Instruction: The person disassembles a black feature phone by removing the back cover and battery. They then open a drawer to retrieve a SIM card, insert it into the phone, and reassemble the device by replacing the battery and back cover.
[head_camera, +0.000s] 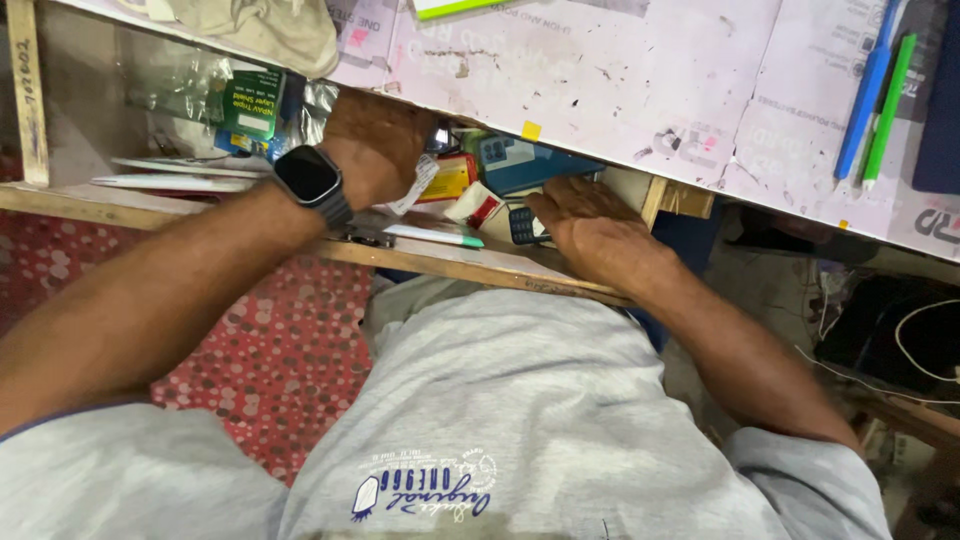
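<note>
Seen from the head camera, a person in a grey shirt reaches both arms into the open wooden shelf (440, 262) beneath a pink paper-covered worktop (620, 70). The left hand (375, 140), a black smartwatch (310, 180) on its wrist, is curled deep inside the shelf; whether it grips anything cannot be told. The right hand (590, 225) lies flat and open at the shelf's right end, touching a small dark keypad calculator (522, 226) just beside a blue box (530, 160).
</note>
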